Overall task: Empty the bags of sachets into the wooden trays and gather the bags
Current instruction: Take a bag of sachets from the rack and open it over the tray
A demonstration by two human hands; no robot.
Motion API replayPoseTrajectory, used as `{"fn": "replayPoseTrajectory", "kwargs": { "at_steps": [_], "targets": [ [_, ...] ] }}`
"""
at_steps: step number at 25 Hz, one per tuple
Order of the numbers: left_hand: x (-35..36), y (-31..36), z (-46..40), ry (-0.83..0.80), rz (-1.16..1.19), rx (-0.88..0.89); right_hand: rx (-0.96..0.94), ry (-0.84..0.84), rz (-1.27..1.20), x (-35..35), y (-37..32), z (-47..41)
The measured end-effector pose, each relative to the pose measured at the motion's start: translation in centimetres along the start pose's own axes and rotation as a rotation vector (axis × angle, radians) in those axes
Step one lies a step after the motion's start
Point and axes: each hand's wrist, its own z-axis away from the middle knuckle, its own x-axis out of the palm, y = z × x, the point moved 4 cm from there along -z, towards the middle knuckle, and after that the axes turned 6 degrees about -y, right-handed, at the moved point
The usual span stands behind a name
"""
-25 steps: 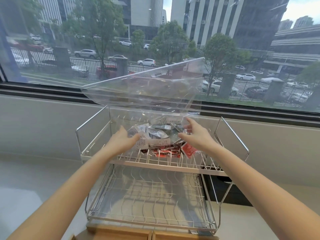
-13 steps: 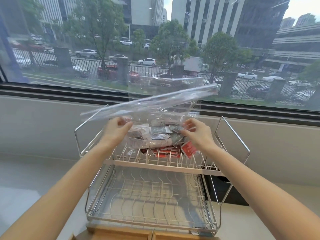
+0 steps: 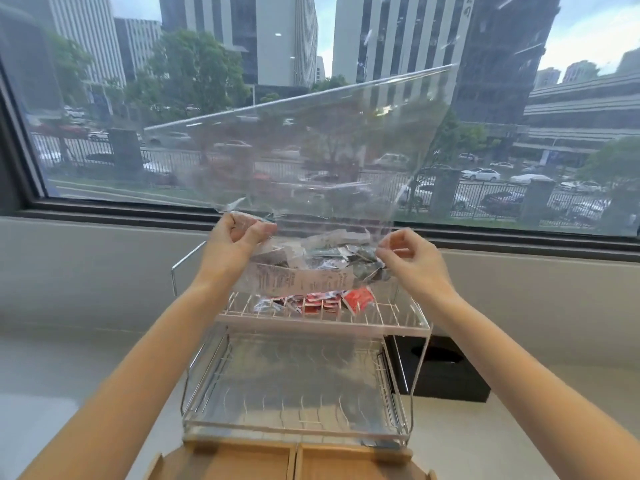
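A large clear plastic bag (image 3: 311, 147) is held up in front of the window, its loose end flaring upward. My left hand (image 3: 235, 244) pinches its lower left edge and my right hand (image 3: 412, 258) pinches its lower right edge. Silver and white sachets (image 3: 322, 268) sag in the bag's bottom between my hands, just above the wire rack's top shelf (image 3: 322, 322). Red sachets (image 3: 325, 301) lie on that shelf. Two wooden trays (image 3: 294, 460) show at the bottom edge, in front of the rack.
The two-tier metal wire rack stands on a white counter under the window; its lower shelf (image 3: 294, 393) holds nothing. A black box (image 3: 446, 372) sits behind the rack at the right. A grey sill wall runs behind.
Both hands have risen with the bag, lifting the sachets off the top shelf. The bag's loose end, folded low half a second ago, now stands up high.
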Motion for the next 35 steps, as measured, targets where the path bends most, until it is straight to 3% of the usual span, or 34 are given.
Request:
{"fn": "replayPoseTrajectory", "kwargs": {
  "at_steps": [5, 12, 20, 24, 35],
  "targets": [
    [1.2, -3.4, 8.3, -0.031, 0.091, -0.089, 0.092, -0.036, -0.125, -0.7, 2.9, 10.8],
    [3.0, -12.3, 19.7, -0.086, 0.120, -0.359, 0.345, -0.125, -0.133, 1.9, 11.7, 23.0],
    [4.6, -16.3, 24.5, -0.094, 0.147, -0.555, 0.571, -0.109, -0.146, 4.4, 16.1, 28.3],
    [4.2, -16.2, 24.6, -0.212, 0.028, -0.516, 0.744, -0.130, -0.199, 4.3, 16.6, 29.4],
    [2.8, -11.4, 23.1, -0.259, -0.065, -0.239, 0.290, 0.187, -0.343, -2.4, 10.4, 23.7]
  ]
}}
